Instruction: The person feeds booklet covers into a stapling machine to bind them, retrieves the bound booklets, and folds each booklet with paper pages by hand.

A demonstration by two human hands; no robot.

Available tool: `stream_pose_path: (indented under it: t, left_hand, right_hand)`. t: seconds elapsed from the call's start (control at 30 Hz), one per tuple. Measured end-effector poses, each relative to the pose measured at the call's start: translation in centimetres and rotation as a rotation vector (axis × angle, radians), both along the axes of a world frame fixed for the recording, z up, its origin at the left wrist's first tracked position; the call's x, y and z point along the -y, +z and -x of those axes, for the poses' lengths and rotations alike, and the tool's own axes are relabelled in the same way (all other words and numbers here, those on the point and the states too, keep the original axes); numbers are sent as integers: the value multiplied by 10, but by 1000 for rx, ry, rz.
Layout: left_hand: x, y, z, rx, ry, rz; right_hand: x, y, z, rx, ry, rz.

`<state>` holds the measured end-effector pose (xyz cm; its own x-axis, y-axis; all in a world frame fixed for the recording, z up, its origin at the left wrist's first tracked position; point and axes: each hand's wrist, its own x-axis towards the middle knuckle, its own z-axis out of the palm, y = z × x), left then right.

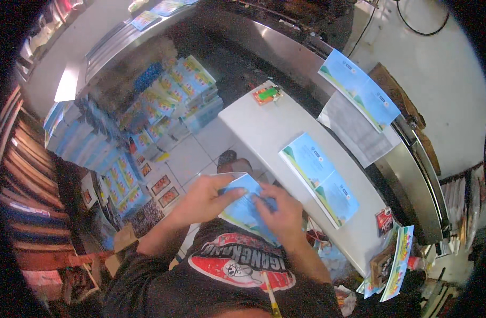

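Observation:
A light blue printed sheet with a green lower edge is bent up in front of my dark shirt. My left hand pinches its upper left part, with the thumb lying on top. On the other side, my right hand has its fingers curled against the sheet's right part. Whether it is one sheet or several layers, I cannot tell. To the right of my hands, a stack of matching blue printed sheets lies on a long white bench.
Stacks of printed sheets cover the floor at far left, with more bundles nearer. A green lighter lies on a small packet at the bench's far end. More blue sheets rest on the metal counter; a red packet is at the bench's near right.

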<state>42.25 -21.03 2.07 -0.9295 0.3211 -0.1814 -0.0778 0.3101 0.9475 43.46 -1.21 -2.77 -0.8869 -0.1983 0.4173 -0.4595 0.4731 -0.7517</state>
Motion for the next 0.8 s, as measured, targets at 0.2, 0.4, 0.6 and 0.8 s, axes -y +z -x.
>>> stream_pose_path:
  t: [0.2,0.4,0.6,0.8]
  left_hand:
    - [-5,-1,2,-121,-74,95]
    - [-1,-3,6,-116,-91,122]
    - [8,-14,12,-256,-218,252]
    - [5,-9,10,-151,-114,225]
  right_hand:
    - [1,5,4,388,-51,303]
    - [-15,9,10,216,132,-91]
    - [-28,7,6,262,105,-36]
    - [-40,11,16,-13,-129,-300]
